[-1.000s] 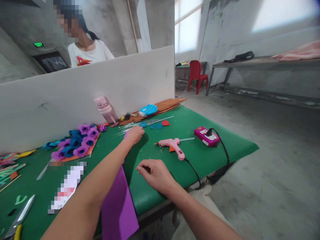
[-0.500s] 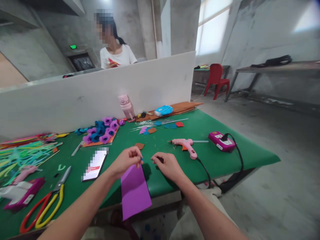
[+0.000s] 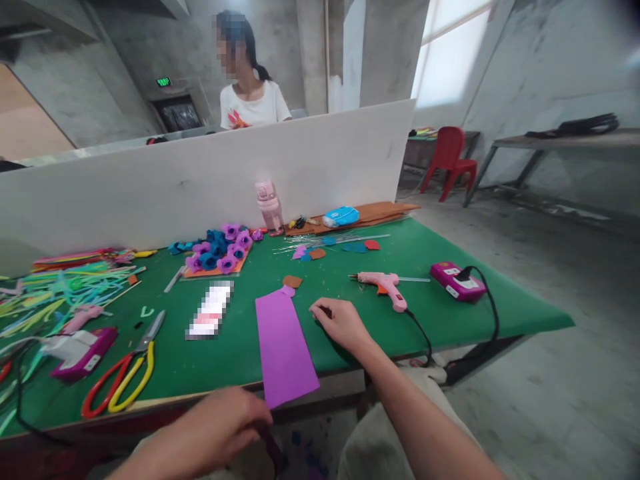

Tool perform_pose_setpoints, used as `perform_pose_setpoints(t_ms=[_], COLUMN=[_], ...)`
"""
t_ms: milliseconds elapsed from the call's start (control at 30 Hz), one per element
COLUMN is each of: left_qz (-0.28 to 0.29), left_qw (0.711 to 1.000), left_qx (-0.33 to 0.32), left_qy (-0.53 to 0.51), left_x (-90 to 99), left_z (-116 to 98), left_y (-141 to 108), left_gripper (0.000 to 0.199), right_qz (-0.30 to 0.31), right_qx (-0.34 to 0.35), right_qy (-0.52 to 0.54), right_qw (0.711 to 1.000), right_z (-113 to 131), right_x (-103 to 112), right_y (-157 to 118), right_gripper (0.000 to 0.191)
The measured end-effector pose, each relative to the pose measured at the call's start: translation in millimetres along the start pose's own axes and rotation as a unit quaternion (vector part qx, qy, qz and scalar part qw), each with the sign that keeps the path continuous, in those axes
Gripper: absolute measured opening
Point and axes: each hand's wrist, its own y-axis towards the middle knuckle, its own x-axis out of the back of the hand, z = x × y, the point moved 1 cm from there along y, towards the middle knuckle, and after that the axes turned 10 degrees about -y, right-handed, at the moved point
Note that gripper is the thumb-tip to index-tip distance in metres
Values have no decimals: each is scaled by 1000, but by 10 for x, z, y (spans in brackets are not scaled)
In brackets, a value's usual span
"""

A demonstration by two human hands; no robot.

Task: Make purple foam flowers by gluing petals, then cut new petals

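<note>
My left hand (image 3: pixel 227 423) is low at the table's front edge, just left of the lower end of a purple sheet (image 3: pixel 285 347); its fingers are partly smeared and hidden. The sheet lies on the green table and overhangs the front edge. My right hand (image 3: pixel 340 323) rests on the table to the right of the sheet, fingers curled and thumb near the fingertips; whether something small is between them does not show. Beyond the sheet lie a small purple piece (image 3: pixel 289 291) and a brown piece (image 3: pixel 293 281).
A pink glue gun (image 3: pixel 383 283) and a purple power socket (image 3: pixel 457 281) stand to the right. Left are a phone (image 3: pixel 211 311), scissors (image 3: pixel 135 367) and felt flowers (image 3: pixel 217 250). Behind a white partition (image 3: pixel 325 160) is a person (image 3: pixel 253 103).
My left hand has moved down and towards me, away from the far end of the sheet, uncovering a small purple piece. The view has shifted; my right hand stays by the sheet.
</note>
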Motion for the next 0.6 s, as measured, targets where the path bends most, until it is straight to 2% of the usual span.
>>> perform_pose_setpoints(t_ms=[67, 167, 233, 300, 400, 500, 600], left_qz=[-25, -154, -214, -234, -240, -227, -249], left_qw=[999, 986, 972, 963, 953, 952, 950], left_qx=[11, 11, 9, 11, 17, -15, -24], left_qy=[19, 60, 99, 134, 181, 205, 185], left_x=[328, 805, 1004, 1091, 1087, 1036, 1037], left_z=[-51, 4, 121, 258, 430, 534, 602], left_y=[53, 347, 648, 962, 1328, 1525, 1607], left_gripper=[24, 25, 24, 24, 25, 29, 25], right_qz=[2, 2, 3, 5, 9, 11, 12], right_qx=[-1, -4, -4, -5, -5, -4, -3], right_qy=[3, 6, 5, 1, -1, -1, -2], right_qw=[1000, 1000, 1000, 1000, 1000, 1000, 1000], right_z=[10, 24, 28, 22, 1, -15, -14], right_x=[-2, 0, 2, 6, 17, 43, 80], right_y=[4, 13, 15, 12, 0, -16, -27], right_gripper=[22, 21, 22, 22, 21, 21, 21])
